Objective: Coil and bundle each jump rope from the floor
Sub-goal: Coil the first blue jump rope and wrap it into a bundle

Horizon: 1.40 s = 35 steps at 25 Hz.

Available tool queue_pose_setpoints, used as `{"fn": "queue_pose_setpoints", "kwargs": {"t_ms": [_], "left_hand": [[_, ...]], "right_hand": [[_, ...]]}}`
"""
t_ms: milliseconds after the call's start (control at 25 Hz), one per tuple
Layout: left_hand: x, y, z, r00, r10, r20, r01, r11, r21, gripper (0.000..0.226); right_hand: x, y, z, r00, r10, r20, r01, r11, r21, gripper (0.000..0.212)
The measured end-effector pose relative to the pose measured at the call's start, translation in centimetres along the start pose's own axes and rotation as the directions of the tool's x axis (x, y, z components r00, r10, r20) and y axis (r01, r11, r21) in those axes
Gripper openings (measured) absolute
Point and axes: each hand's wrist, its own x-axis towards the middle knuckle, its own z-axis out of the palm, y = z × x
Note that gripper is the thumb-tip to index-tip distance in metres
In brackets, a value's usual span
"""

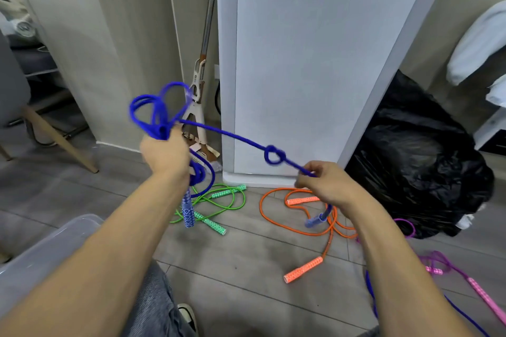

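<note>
the left hand [164, 154] is gripping loops of the blue jump rope [224, 133] fanning above it; the right hand [325, 183] is pinching the strand. the loose knot [274, 155] just beside that hand is risking cinching tight under a harder pull.

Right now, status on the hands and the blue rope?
Left hand grips blue rope coils. Right hand pinches the strand just past a loose knot. Green rope, orange rope, pink rope uncoiled on floor.
</note>
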Motion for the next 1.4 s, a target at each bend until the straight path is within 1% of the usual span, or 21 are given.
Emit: {"fn": "queue_pose_setpoints", "kwargs": {"t_ms": [40,120,160,200,280,360,440,520,560,600,680,720,760,880,960,1000,1080,1160,1240,1320,1400], "left_hand": [[1.3,-0.3,-0.4,0.996,-0.041,-0.074,0.04,0.999,-0.011,0.016],[2.8,-1.0,-0.9,0.988,-0.124,-0.091,0.124,0.992,0.004,0.025],[3.2,-1.5,-1.0,0.986,-0.146,-0.075,0.147,0.989,0.011,0.025],[3.4,-1.8,-0.9,0.985,-0.16,-0.057,0.161,0.987,0.009,0.024],[3.2,-2.3,-0.6,0.978,-0.206,0.029,0.205,0.978,0.031,0.023],[3.1,-2.6,-0.4,0.959,-0.256,0.124,0.247,0.966,0.077,0.024],[2.4,-2.6,-0.3,0.956,-0.227,0.183,0.205,0.97,0.132,0.022],[0.6,-2.1,-0.1,0.952,-0.139,0.272,0.095,0.981,0.17,0.02],[-0.6,-1.7,0.1,0.926,-0.116,0.358,0.068,0.987,0.145,0.02],[-1.7,-1.4,0.4,0.875,-0.125,0.467,0.085,0.991,0.107,0.02],[-3.9,-1.3,1.1,0.728,-0.191,0.658,0.179,0.98,0.086,0.021],[-4.6,-1.5,1.4,0.679,-0.215,0.702,0.193,0.975,0.112,0.024],[-5.0,-1.8,1.7,0.655,-0.225,0.721,0.169,0.974,0.151,0.026],[-5.4,-2.0,1.7,0.58,-0.261,0.772,0.053,0.957,0.284,0.023],[-5.3,-1.8,1.4,0.525,-0.281,0.803,-0.021,0.939,0.342,0.016],[-5.4,-1.8,1.3,0.516,-0.272,0.812,-0.037,0.94,0.339,0.014],[-5.5,-1.7,1.2,0.54,-0.229,0.81,0.004,0.963,0.27,0.016],[-5.5,-1.6,1.3,0.579,-0.204,0.79,0.046,0.975,0.218,0.019],[-5.7,-1.4,1.2,0.594,-0.207,0.777,0.061,0.975,0.213,0.021],[-5.8,-1.0,1.1,0.576,-0.23,0.784,0.166,0.973,0.163,0.023],[-5.9,-0.4,0.8,0.499,-0.257,0.828,0.3,0.947,0.113,0.025]], "right_hand": [[-0.1,0.4,-0.6,1.0,-0.021,-0.003,0.022,1.0,0.018,0.004],[0.0,0.6,-1.6,0.998,-0.038,0.051,0.027,0.98,0.199,0.005],[-0.1,0.4,-1.6,0.995,-0.051,0.084,0.026,0.96,0.279,0.005],[-0.1,0.1,-1.4,0.992,-0.077,0.097,0.042,0.948,0.316,0.007],[-0.4,-0.5,-0.9,0.988,-0.138,0.068,0.109,0.939,0.326,0.016],[-0.8,-1.0,-0.7,0.986,-0.166,0.034,0.144,0.928,0.344,0.019],[-0.8,-1.3,-0.6,0.984,-0.176,0.027,0.152,0.911,0.382,0.019],[-0.8,-1.6,-0.1,0.98,-0.197,0.017,0.172,0.892,0.418,0.017],[-0.8,-1.7,0.3,0.979,-0.205,0.011,0.181,0.885,0.428,0.016],[-0.8,-1.7,0.6,0.977,-0.214,0.008,0.189,0.883,0.43,0.016],[-0.9,-2.0,1.1,0.972,-0.233,0.002,0.213,0.892,0.399,0.014],[-1.0,-2.1,1.3,0.969,-0.246,-0.007,0.231,0.9,0.369,0.012],[-1.1,-2.1,1.4,0.966,-0.259,-0.018,0.25,0.907,0.34,0.01],[-1.2,-2.0,1.5,0.959,-0.281,-0.023,0.275,0.916,0.293,0.008],[-1.1,-2.0,1.6,0.964,-0.264,-0.026,0.26,0.92,0.294,0.008],[-1.1,-2.1,1.7,0.97,-0.242,-0.021,0.236,0.922,0.307,0.009],[-1.0,-2.3,2.1,0.987,-0.155,0.051,0.125,0.918,0.376,0.02],[-1.1,-2.4,2.3,0.978,-0.068,0.197,-0.023,0.904,0.427,0.036],[-1.4,-2.4,2.3,0.954,-0.037,0.297,-0.111,0.879,0.464,0.037],[-1.5,-2.5,2.2,0.944,-0.048,0.327,-0.134,0.849,0.511,0.029],[-1.5,-2.7,2.0,0.942,-0.097,0.32,-0.098,0.834,0.543,0.024]]}}
